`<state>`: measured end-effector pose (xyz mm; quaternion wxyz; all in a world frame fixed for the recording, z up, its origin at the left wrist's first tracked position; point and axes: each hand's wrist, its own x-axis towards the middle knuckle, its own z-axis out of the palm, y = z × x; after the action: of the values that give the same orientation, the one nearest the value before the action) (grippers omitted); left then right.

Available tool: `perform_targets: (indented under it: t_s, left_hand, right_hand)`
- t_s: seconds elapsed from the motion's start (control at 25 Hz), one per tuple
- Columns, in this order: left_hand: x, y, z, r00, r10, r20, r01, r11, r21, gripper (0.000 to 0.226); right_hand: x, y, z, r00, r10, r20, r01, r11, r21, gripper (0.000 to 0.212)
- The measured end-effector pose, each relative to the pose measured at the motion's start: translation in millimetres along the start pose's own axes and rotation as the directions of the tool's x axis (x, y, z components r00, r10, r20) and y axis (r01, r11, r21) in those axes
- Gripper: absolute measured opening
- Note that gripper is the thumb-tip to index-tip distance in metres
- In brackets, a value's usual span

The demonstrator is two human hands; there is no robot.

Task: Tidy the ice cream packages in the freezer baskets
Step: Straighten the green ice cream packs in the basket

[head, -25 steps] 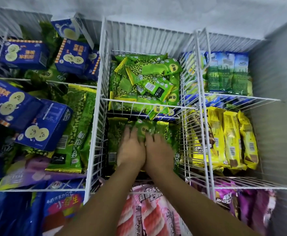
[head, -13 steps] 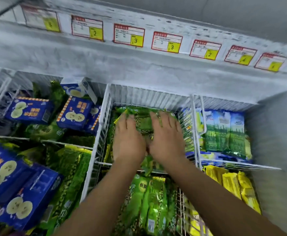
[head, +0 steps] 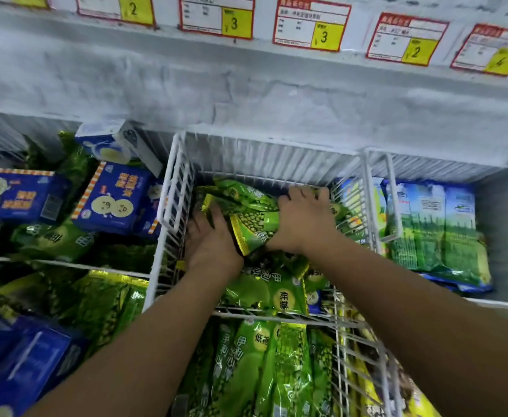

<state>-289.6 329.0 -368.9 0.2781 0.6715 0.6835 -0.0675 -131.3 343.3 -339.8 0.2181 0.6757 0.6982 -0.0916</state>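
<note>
Hands both deep in the far compartment of the middle basket (head: pixel 174 191), seen from above. Loose heap of green packages (head: pixel 240 191) there, crowded toward the far rim and tilted at mixed angles.

Left hand (head: pixel 213 239) at the heap's left edge, close to the basket's left wall: grip slack, fingers straight and spread, pressed flat against the packs, closed around nothing.

Right hand (head: pixel 304 221) at the heap's right edge, near the far right corner: grip closed, fingers curled over the top of the packs, thumb on the near side.

1 gold-edged pack (head: pixel 254 233) wedged between the 2 hands, touching both.

Past the near divider wire, another lot of green packs (head: pixel 261 371) lying lengthwise, side by side.

Blue boxes (head: pixel 111 200) in the left basket, 1 propped on edge at its far rim. Blue-and-green bags (head: pixel 433 230) in the far compartment of the right basket.

Frosted freezer wall (head: pixel 246 94) behind, with red-bordered price tags (head: pixel 310 25) along its top edge, numerals 2, 3, 3, 2 readable.
</note>
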Motion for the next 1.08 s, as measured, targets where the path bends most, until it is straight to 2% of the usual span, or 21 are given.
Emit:
perform_targets:
  t_s: [0.08, 0.16, 0.28, 0.4, 0.48, 0.6, 0.68, 0.76, 0.88, 1.0, 1.08]
  left_hand:
    - [-5.0, 3.3, 2.5, 1.0, -0.014, -0.006, 0.013, 0.999, -0.029, 0.114]
    - [-8.8, 7.1, 2.5, 0.999, -0.03, -0.022, 0.029, 0.998, -0.048, 0.12]
    - [-5.9, 13.1, 2.3, 0.991, -0.126, -0.035, 0.123, 0.989, -0.087, 0.119]
    - [-4.2, 15.5, 5.0, 0.985, -0.16, -0.061, 0.157, 0.986, -0.047, 0.109]
    - [-2.9, 15.3, 7.9, 0.989, -0.139, -0.05, 0.132, 0.983, -0.124, 0.102]
    - [-1.9, 15.0, 5.4, 0.989, -0.144, -0.016, 0.134, 0.953, -0.271, 0.105]
    - [1.4, 13.7, 3.0, 0.986, -0.164, 0.006, 0.159, 0.948, -0.277, 0.117]
    - [4.6, 13.5, 1.8, 0.984, -0.178, 0.03, 0.18, 0.95, -0.254, 0.119]
    - [4.6, 13.8, 1.1, 0.982, -0.187, -0.012, 0.181, 0.962, -0.204, 0.105]
    - [4.8, 13.5, -0.8, 0.985, -0.137, -0.101, 0.114, 0.973, -0.199, 0.088]
    - [5.9, 13.8, 0.2, 0.989, -0.12, -0.087, 0.101, 0.977, -0.19, 0.093]
  right_hand:
    - [-4.8, -0.6, 1.1, 1.0, -0.009, 0.003, 0.009, 1.0, 0.002, 0.099]
    - [-6.1, -3.4, 5.2, 1.0, -0.009, 0.005, 0.009, 0.997, 0.074, 0.094]
    - [-4.5, -12.5, 7.2, 0.999, 0.035, -0.041, -0.028, 0.987, 0.16, 0.083]
    - [-3.9, -25.9, 0.9, 0.992, 0.111, -0.054, -0.106, 0.99, 0.092, 0.067]
    - [-6.8, -33.5, -0.1, 0.982, 0.183, -0.044, -0.179, 0.981, 0.072, 0.062]
    - [-15.6, -40.2, 3.9, 0.958, 0.286, -0.02, -0.284, 0.956, 0.072, 0.068]
    - [-17.8, -39.2, 6.2, 0.946, 0.324, -0.01, -0.322, 0.943, 0.083, 0.077]
    - [-15.2, -36.0, 9.9, 0.943, 0.333, 0.023, -0.333, 0.937, 0.103, 0.084]
    - [-11.9, -33.9, 14.0, 0.928, 0.353, 0.121, -0.372, 0.9, 0.227, 0.081]
    - [-16.2, -33.8, 13.2, 0.884, 0.427, 0.191, -0.468, 0.804, 0.366, 0.079]
    - [-17.4, -34.1, 11.7, 0.862, 0.466, 0.2, -0.506, 0.768, 0.392, 0.082]
